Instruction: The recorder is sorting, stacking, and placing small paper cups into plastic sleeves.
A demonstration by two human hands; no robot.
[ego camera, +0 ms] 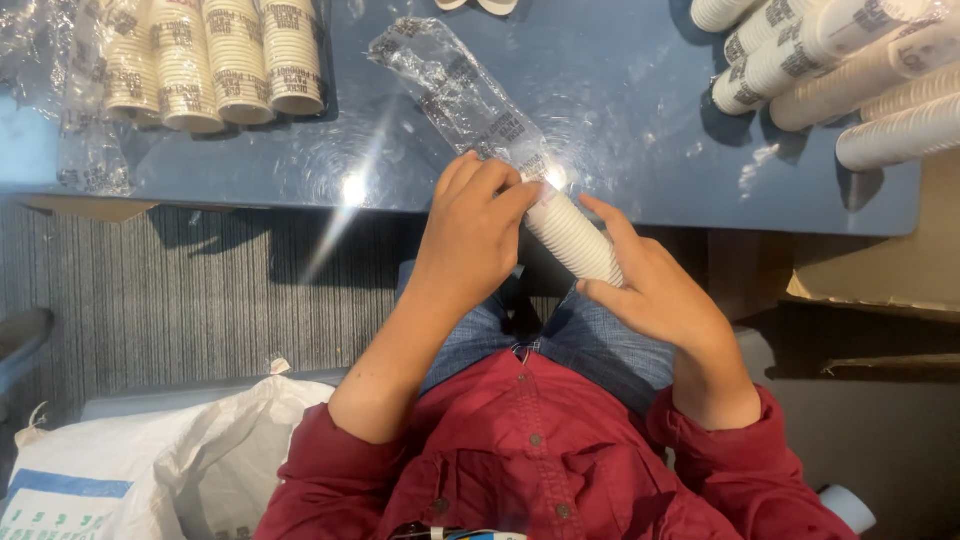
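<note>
The left hand (470, 235) closes its fingers around the top of a stack of white paper cups (575, 238), just where the clear plastic sleeve (462, 95) begins. The right hand (655, 290) holds the lower end of the stack, fingers curled under it. The stack is tilted above the person's lap, at the edge of the blue table (600, 120) (more cup stacks (215, 60) lie there).

Blue table (620, 150), sleeved stacks of paper cups (215, 60) at left, more cup stacks (850, 70) lying at right
</note>
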